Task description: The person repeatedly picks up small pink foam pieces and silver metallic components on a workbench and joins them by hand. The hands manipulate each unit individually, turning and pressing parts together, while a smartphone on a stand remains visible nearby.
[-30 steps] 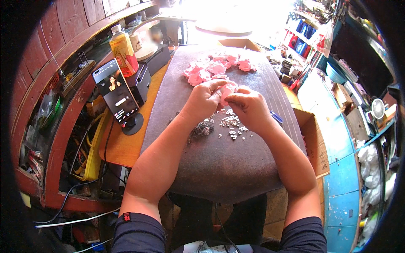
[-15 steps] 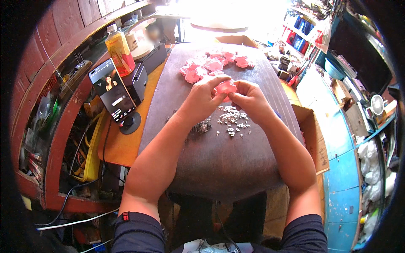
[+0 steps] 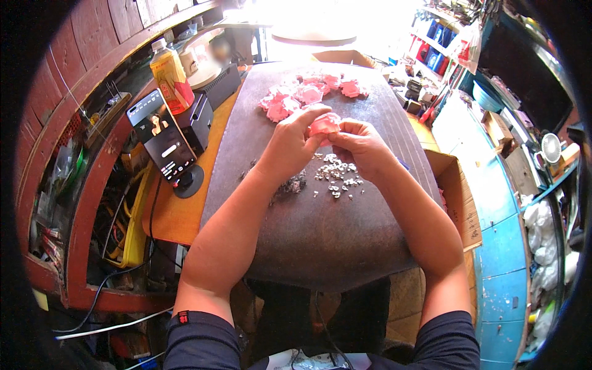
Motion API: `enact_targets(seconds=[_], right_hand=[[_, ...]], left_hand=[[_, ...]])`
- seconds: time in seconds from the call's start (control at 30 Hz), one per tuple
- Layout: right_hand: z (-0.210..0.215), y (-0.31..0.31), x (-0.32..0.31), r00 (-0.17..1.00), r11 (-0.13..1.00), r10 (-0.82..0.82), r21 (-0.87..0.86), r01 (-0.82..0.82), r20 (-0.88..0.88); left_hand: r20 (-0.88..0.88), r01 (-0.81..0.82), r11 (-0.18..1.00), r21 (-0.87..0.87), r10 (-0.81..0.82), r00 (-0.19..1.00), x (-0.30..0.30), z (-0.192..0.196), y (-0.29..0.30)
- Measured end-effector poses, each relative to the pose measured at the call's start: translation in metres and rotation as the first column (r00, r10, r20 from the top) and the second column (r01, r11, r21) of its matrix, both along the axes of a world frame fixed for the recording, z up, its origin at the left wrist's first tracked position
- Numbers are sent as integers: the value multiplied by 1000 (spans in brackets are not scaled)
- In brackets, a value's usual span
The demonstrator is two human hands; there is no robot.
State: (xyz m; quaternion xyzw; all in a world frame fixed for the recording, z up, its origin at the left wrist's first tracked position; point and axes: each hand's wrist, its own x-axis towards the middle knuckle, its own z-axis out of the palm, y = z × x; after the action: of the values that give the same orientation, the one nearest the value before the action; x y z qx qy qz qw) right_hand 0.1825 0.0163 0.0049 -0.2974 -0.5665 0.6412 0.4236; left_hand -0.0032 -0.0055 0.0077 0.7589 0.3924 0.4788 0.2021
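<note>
We hold a small pink piece (image 3: 324, 125) between our two hands, raised over the middle of the dark counter (image 3: 327, 237). Our left hand (image 3: 295, 137) has its fingers closed on the left side of the piece, thumb below and index finger reaching over the top. Our right hand (image 3: 365, 147) pinches the lower right edge, its fingers drawn close together.

Beyond our hands, toward the far end of the counter, lies a loose pink heap (image 3: 283, 103) of similar pieces. Nearer to us, below the held piece, white bits (image 3: 336, 168) are scattered between our wrists. A dark clump (image 3: 296, 183) of fine bits lies just left of them, partly behind our left forearm. A thin blue item (image 3: 404, 165) shows just beyond our right forearm; we cannot tell what it is.

To our left, on a wooden counter (image 3: 176, 219), a lit phone (image 3: 161, 137) leans upright on a round black stand (image 3: 190, 182). Behind it are a black box (image 3: 198, 123) and a capped yellow and red bottle (image 3: 171, 79). To our right, an open carton (image 3: 459, 194) stands beside the dark counter.
</note>
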Motion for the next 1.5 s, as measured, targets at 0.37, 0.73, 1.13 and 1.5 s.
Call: enact_targets(seconds=[0.37,0.73,1.13,1.5], right_hand=[[25,32,56,941,903,-339,289,317,25],[-17,58,35,171,536,-794,804,-258,584],[3,7,4,992,992,-64,104,75,-105],[-13,33,24,547,574,-516,740,-351,659]], left_hand=[[167,-219,974,-60,226,960,3,4,3],[108,-175,979,-102,186,977,2,-1,3],[313,137,920,-367,-16,950,5,-6,7],[462,25,945,-326,136,876,0,6,5]])
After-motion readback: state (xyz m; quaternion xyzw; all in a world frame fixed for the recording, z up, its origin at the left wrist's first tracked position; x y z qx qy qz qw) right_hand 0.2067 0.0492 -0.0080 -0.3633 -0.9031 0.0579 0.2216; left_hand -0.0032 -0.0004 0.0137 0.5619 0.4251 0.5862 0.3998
